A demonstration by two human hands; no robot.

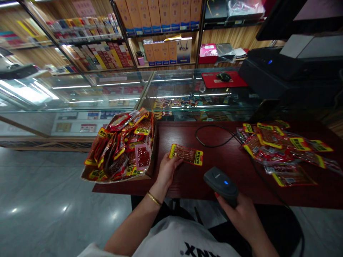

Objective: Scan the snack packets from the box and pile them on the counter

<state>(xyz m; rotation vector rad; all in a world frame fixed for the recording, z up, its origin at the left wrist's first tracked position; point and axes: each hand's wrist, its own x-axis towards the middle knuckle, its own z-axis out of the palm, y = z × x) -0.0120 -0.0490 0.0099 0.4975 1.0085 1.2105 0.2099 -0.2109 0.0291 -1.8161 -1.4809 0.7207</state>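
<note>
My left hand point(167, 167) pinches the left end of a snack packet point(187, 155), a flat clear pouch with yellow and red ends and brown strips inside. The packet is just above or on the dark red tabletop point(177, 134); I cannot tell which. My right hand point(239, 214) is wrapped around the handle of a black barcode scanner point(221, 182) with a blue light. Its head points toward the packet, apart from it. Left of my left hand, a cardboard box point(153, 142) is heaped with similar packets. More loose packets point(276, 142) lie in a pile at the right.
A black cable point(203, 142) loops across the table. Behind it stands a glass display case point(112, 89) with a red mouse pad point(207, 81) and mouse point(223, 76) on top. Dark office equipment point(289, 71) fills the back right. Shelves with boxed goods point(160, 16) line the wall.
</note>
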